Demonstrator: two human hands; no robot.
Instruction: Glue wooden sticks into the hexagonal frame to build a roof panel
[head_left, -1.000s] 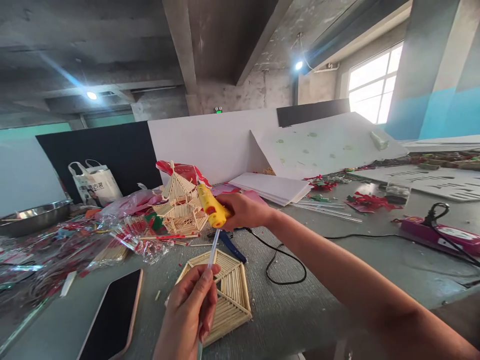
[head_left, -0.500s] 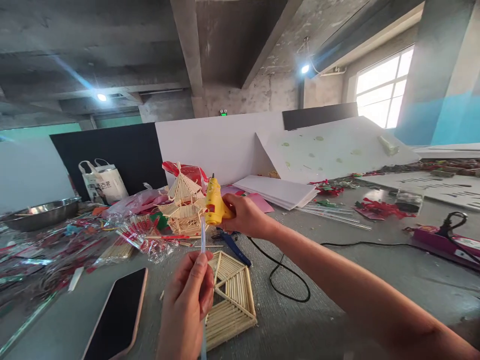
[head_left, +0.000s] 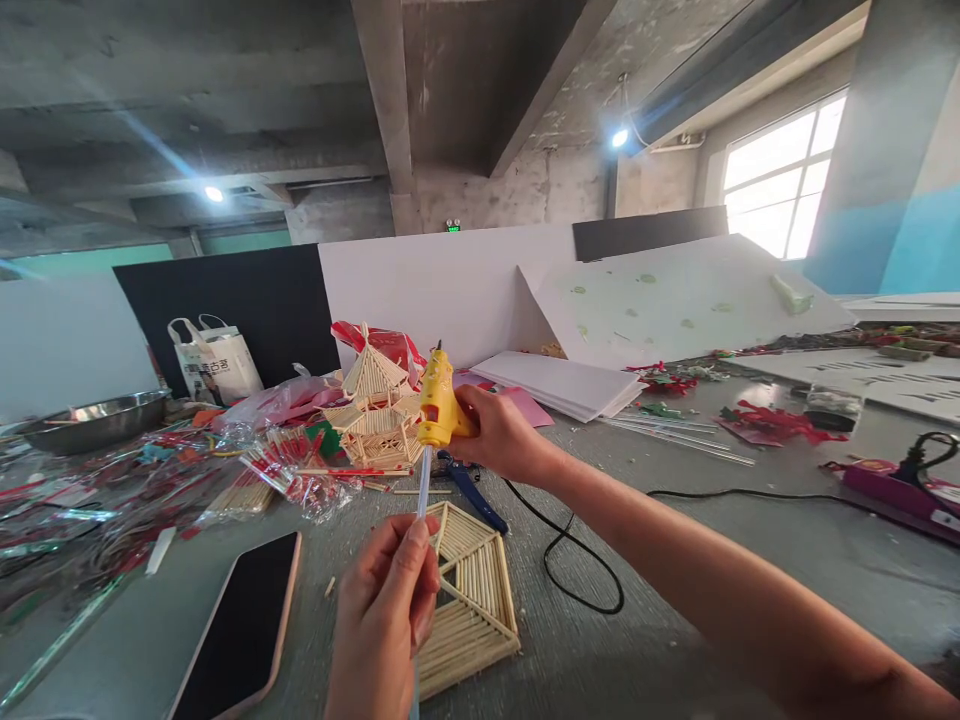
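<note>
My right hand [head_left: 499, 430] grips a yellow hot glue gun [head_left: 439, 405], its dark nozzle pointing up. Between the fingers of my left hand [head_left: 394, 590] is a clear glue stick [head_left: 424, 485], held upright. The stick's top end meets the back of the glue gun; how far it sits inside I cannot tell. Below and partly behind my left hand lies a flat polygonal panel of wooden sticks [head_left: 480, 590]. Farther back, a small pavilion model [head_left: 375, 420] of thin sticks stands just left of the glue gun.
A phone [head_left: 240, 625] lies at the left front. Blue-handled pliers [head_left: 474, 495] rest behind the panel. A black cord [head_left: 585, 600] loops at right, near a purple power strip [head_left: 892, 500]. Plastic-wrapped sticks [head_left: 296, 475], a metal bowl [head_left: 97, 422] and white boards [head_left: 559, 385] lie farther back.
The view has shifted slightly. The glue stick was upright just below the gun's rear and now lines up with it, leaning slightly. Both hands keep their grips.
</note>
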